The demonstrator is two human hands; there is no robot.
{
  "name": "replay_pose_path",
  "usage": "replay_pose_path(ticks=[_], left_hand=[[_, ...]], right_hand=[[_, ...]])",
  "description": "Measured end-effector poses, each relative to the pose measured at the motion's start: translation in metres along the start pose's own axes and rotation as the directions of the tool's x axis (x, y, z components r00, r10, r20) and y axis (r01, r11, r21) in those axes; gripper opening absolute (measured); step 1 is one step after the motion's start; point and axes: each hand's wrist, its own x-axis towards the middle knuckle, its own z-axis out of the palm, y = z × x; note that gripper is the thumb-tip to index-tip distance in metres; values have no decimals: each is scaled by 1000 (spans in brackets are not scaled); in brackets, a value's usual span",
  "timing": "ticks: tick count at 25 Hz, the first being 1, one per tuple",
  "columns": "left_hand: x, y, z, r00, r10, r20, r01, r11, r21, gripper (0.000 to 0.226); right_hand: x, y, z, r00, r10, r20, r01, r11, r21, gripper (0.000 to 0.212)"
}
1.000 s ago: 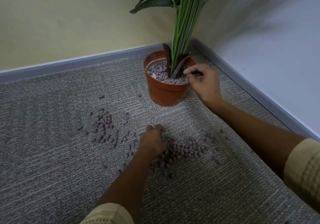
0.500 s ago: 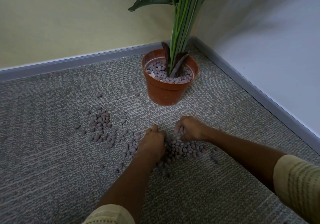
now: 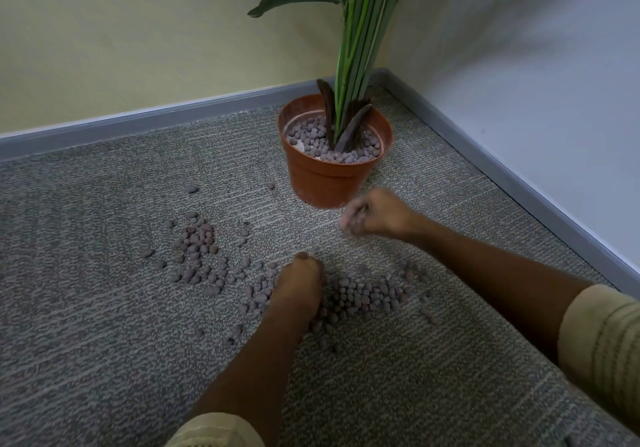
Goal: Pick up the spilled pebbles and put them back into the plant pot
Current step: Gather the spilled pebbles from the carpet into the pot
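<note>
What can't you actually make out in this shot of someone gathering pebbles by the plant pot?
- Right hand, head view: motion blur hides whether it holds pebbles.
- Left hand: seen from behind, so its fingers and anything under them are hidden.
- Plant: top cut off by the upper edge.
- Plant pot: the pebble layer hides what lies beneath.
- Spilled pebbles: too small and many to count.

A plant pot point(image 3: 332, 176) stands on the carpet point(image 3: 104, 360) in the corner of two walls; spilled pebbles point(image 3: 363, 296) lie before it and to its left, under the left hand point(image 3: 299, 287).
</note>
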Motion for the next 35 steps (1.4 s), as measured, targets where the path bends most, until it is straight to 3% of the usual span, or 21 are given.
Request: replay_pose_path(ticks=[4,6,9,10,12,14,17,18,20,22,24,27,31,35], left_hand=[[0,0,-5,992,-101,-73,84,974,-211,16],[1,-4,-5,986,-139,-90,105,945,-309,14],[3,-8,2,972,-222,-84,154,861,-485,14],[4,-10,3,958,-280,-58,198,794,-575,14],[4,-9,-4,922,-377,82,287,527,-800,14],[8,-7,-22,910,-351,220,316,246,-916,11],[23,10,-68,938,-270,219,266,154,-952,22],[29,19,-85,956,-229,183,215,122,-969,20],[42,41,-117,978,-187,88,105,81,-991,15],[50,58,-139,971,-237,24,39,57,-998,8],[60,67,-151,960,-279,-28,4,116,-993,17],[71,65,-152,937,-346,-51,29,223,-974,8],[86,50,-138,915,-396,-75,86,373,-924,35],[70,41,-129,893,-406,-194,-62,316,-947,29]], right_hand=[[20,-33,-44,964,-77,-255,145,954,262,17],[35,-42,-55,892,-103,-441,207,959,194,20],[47,-46,-54,863,-116,-491,152,988,33,22],[48,-45,-53,878,-108,-466,128,992,11,22],[47,-40,-52,886,-120,-449,138,990,7,24],[40,-34,-47,820,-167,-547,204,979,7,21],[17,-13,-21,726,-196,-660,217,975,-51,18],[10,-2,-9,746,-219,-629,201,974,-102,17],[0,21,9,883,-226,-411,162,969,-186,15],[-4,40,21,996,-52,-67,34,967,-254,15],[-3,55,33,987,109,116,-57,922,-382,17],[-3,62,47,993,47,106,5,896,-444,19],[-2,49,59,989,-55,134,96,942,-320,23],[-2,38,71,984,-106,141,148,935,-324,25]])
